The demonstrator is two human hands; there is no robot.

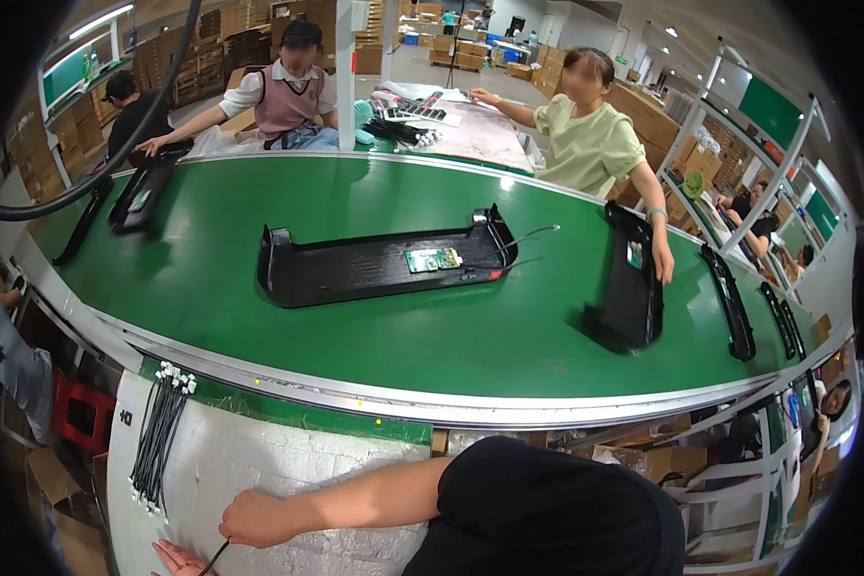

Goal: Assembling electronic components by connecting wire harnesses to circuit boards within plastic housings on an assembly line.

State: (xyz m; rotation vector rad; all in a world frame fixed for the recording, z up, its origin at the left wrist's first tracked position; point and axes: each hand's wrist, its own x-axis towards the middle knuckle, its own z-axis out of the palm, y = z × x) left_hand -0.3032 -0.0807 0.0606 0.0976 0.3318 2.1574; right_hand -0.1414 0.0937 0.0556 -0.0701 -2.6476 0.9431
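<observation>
My right hand (259, 519) is closed around a thin black cable (218, 555) over the white-covered table at the lower left. Only part of the cable shows, running down from the fist to the lower edge. Beside it, my left hand (177, 558) lies palm up with its fingers stretched out; the picture's edge cuts off the rest. Whether the cable touches that palm I cannot tell. A bundle of black cables (163, 442) with white connectors lies further up the table. On the green belt rests a black plastic housing (355, 267) carrying a green circuit board (433, 260).
A metal rail (355, 389) divides my table from the green conveyor belt (413, 355). At right, a co-worker in light green (586, 144) touches another black housing (629, 278). Across the belt, a co-worker in a pink vest (288, 106) reaches toward a housing (144, 197) at left.
</observation>
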